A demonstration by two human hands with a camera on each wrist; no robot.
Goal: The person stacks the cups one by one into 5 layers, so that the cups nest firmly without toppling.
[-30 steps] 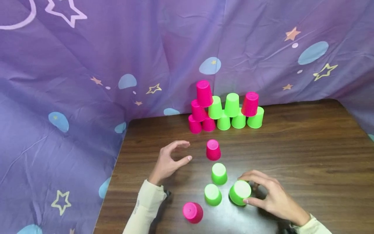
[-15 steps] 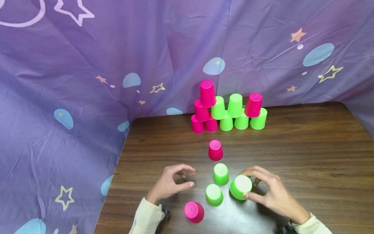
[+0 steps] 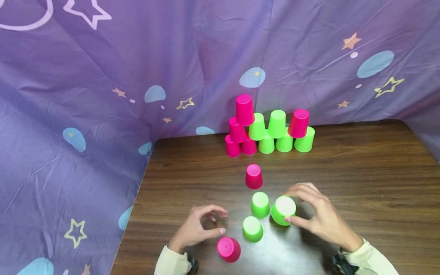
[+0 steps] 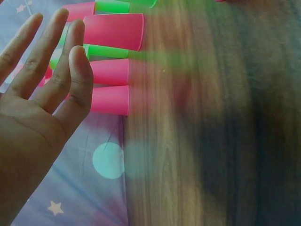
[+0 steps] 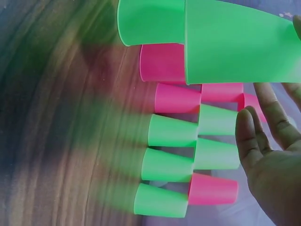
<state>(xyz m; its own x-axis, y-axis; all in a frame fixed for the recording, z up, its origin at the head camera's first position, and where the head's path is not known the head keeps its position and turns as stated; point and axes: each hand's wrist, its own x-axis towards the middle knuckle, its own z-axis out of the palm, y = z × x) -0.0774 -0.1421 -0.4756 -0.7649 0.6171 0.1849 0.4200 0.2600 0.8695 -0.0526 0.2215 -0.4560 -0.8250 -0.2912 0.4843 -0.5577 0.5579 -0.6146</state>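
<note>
My right hand (image 3: 323,215) pinches an upside-down green cup (image 3: 282,212) between thumb and fingers. In the right wrist view that green cup (image 5: 240,44) looms large in front of the other cups. Left of it stand two more green cups, one farther back (image 3: 260,205) and one nearer (image 3: 252,229). My left hand (image 3: 196,228) holds nothing, its fingers loosely bent, just behind and left of a pink cup (image 3: 228,249). In the left wrist view the fingers of the left hand (image 4: 42,94) spread in front of the stacked cups. Another pink cup (image 3: 253,177) stands farther back, alone.
At the back of the wooden table (image 3: 361,164), upside-down cups form a stack: a bottom row of pink and green cups (image 3: 266,143), a second row with a pink cup (image 3: 299,124) at its right end, and one pink cup (image 3: 245,110) on top. A purple patterned cloth (image 3: 206,57) hangs behind.
My left hand has come back toward the near pink cup. The right hand has moved slightly away from me with the green cup. The other cups stand as before; the view has shifted a little.
</note>
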